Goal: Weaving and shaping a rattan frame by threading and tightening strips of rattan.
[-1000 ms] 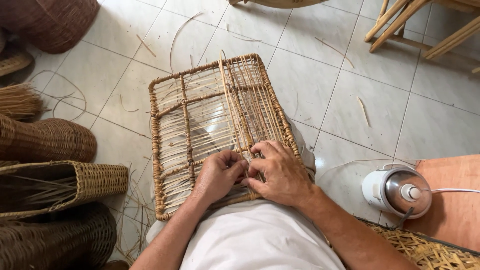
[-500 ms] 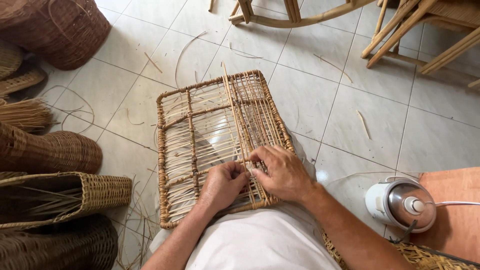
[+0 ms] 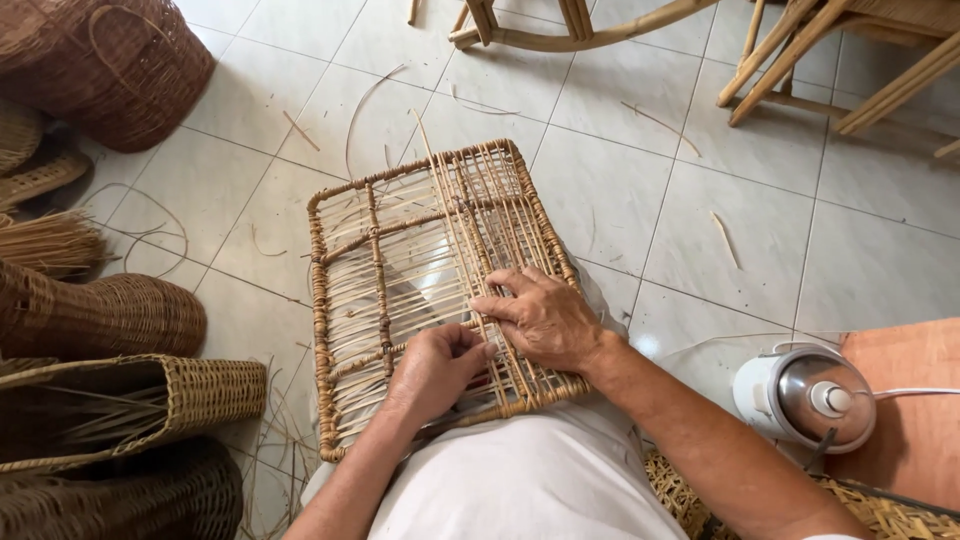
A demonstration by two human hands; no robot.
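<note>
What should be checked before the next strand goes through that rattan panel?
1. Panel steady on the lap: ok.
2. Right hand flat on the woven strands: ok.
3. Left hand closed at the weave, beside the right: ok.
4. Strand held in the left hand: cannot tell, fingers hide it.
5. Spare strands in reach: ok, loose ones lie on the floor.
6. Frame intact: ok.

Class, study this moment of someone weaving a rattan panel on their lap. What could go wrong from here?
1. The left hand pinches a thin strand at the rattan panel; pulled hard, it might snap.
2. The right hand presses the woven strips; if it lifts, they may loosen.
3. The panel overhangs the lap and could tip onto the tiled floor.
</note>
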